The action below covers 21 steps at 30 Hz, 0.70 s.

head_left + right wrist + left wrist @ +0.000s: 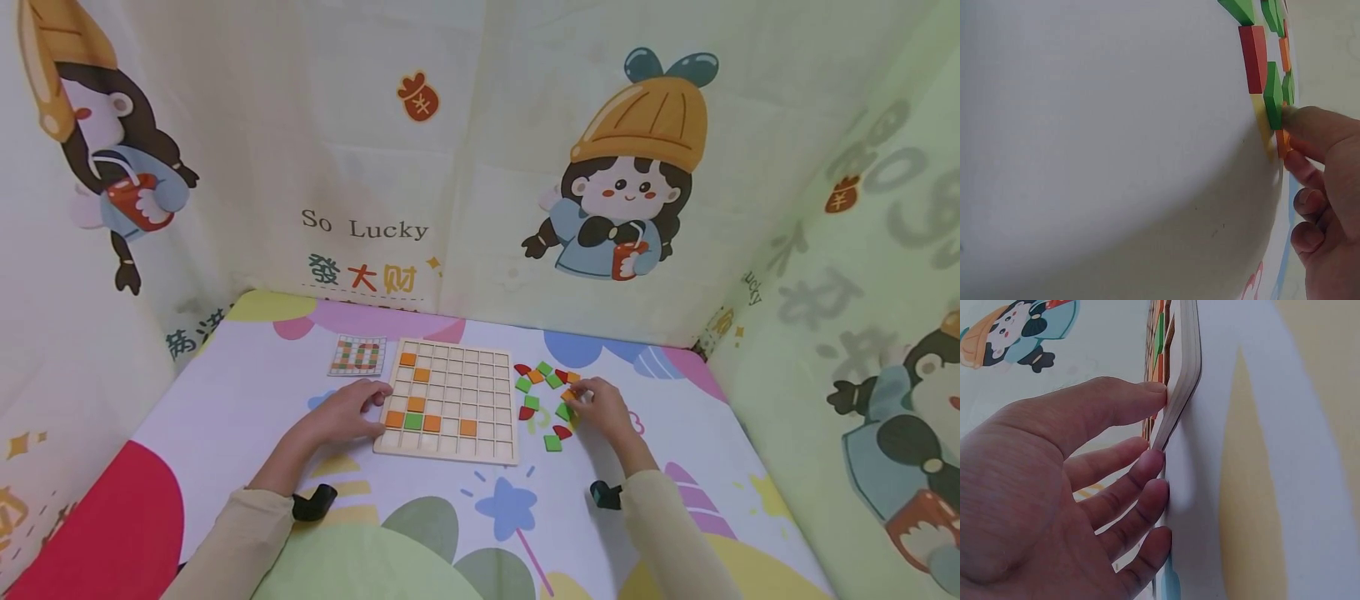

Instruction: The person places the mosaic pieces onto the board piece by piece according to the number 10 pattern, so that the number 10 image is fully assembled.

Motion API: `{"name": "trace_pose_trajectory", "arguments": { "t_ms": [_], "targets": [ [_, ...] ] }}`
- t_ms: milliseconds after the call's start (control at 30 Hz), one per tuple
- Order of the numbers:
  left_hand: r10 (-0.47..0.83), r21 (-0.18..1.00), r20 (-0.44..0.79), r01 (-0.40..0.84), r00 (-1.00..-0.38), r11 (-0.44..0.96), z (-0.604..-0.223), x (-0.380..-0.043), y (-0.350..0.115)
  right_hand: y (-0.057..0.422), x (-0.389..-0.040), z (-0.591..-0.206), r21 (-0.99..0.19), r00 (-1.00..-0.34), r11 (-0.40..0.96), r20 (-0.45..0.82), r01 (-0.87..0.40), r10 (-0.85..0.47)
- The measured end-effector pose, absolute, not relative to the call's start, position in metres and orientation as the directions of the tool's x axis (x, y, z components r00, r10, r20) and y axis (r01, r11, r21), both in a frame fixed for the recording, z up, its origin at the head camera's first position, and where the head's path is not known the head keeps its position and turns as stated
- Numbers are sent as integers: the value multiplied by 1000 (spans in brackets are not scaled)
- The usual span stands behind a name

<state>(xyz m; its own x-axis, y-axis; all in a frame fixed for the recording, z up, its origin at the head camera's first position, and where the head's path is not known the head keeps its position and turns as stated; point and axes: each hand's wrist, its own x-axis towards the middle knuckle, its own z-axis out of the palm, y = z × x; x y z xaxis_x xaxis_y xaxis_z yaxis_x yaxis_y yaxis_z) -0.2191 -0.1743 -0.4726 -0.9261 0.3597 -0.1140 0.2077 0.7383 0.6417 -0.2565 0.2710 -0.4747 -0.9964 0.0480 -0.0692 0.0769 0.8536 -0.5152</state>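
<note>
A wooden grid board [487, 392] lies on the table, with several orange square tiles [422, 376] and one green tile [412, 421] in its cells. My left hand [350, 412] rests at the board's left edge. In the left wrist view its thumb [1147, 394] touches the rim, while the other fingers stay spread and slightly bent. Beyond the right side of the board, my right hand [602, 408] pinches an orange tile [1282, 144] between thumb and forefinger, among loose tiles. A green tile [1274, 97] stands close by the right thumb, partly covering the orange one.
Loose green squares [552, 443], red quarter-round pieces [527, 413] and orange tiles [535, 377] are scattered right of the board. Behind my left hand lies a small printed pattern card [357, 357]. Printed cloth walls [480, 208] enclose the table at the back and both sides.
</note>
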Motion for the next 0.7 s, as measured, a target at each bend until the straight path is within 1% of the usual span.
{"name": "trace_pose_trajectory", "arguments": {
  "t_ms": [400,700],
  "targets": [
    [361,638,-106,215,-926,740,-474,-219,-174,268,-256,-476,-522,-991,844,-103,124,82],
    [357,636,-106,212,-928,742,-474,-219,-174,255,-258,-476,-547,-998,835,-51,62,41]
  ]
}}
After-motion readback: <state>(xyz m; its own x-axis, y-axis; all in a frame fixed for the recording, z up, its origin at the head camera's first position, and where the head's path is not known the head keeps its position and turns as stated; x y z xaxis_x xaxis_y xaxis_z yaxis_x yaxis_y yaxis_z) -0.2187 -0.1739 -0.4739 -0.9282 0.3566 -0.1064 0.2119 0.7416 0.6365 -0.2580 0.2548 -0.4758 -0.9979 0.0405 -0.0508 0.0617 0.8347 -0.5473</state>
